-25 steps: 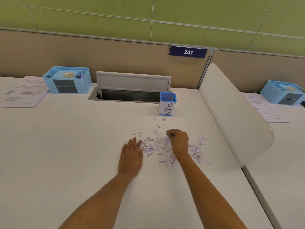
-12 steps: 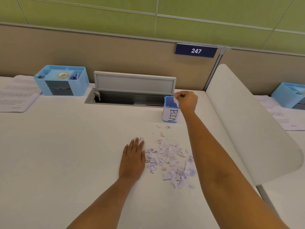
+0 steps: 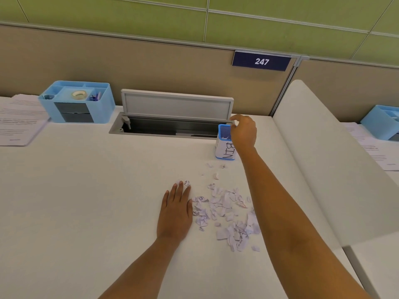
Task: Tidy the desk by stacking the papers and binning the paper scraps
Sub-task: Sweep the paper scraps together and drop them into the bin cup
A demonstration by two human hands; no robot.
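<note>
A small blue cup labelled BIN (image 3: 224, 145) stands on the white desk (image 3: 86, 201) by the cable tray. My right hand (image 3: 243, 131) hovers over its right rim, fingers spread, nothing visible in them. A scrap lies inside the cup. Several torn paper scraps (image 3: 224, 210) are scattered on the desk in front of the bin. My left hand (image 3: 176, 209) lies flat on the desk, its right edge against the scraps. A stack of printed papers (image 3: 19, 119) rests at the far left.
A blue desk organiser (image 3: 77, 102) with tape stands at the back left. An open cable tray (image 3: 170, 126) with a raised lid sits behind the bin. A white curved divider (image 3: 319, 152) bounds the desk on the right; beyond it lie more papers (image 3: 375, 147) and another organiser (image 3: 382, 121).
My right hand picked up scraps from the pile, carried them up to the bin and has opened over it. The left hand stayed flat beside the pile.
</note>
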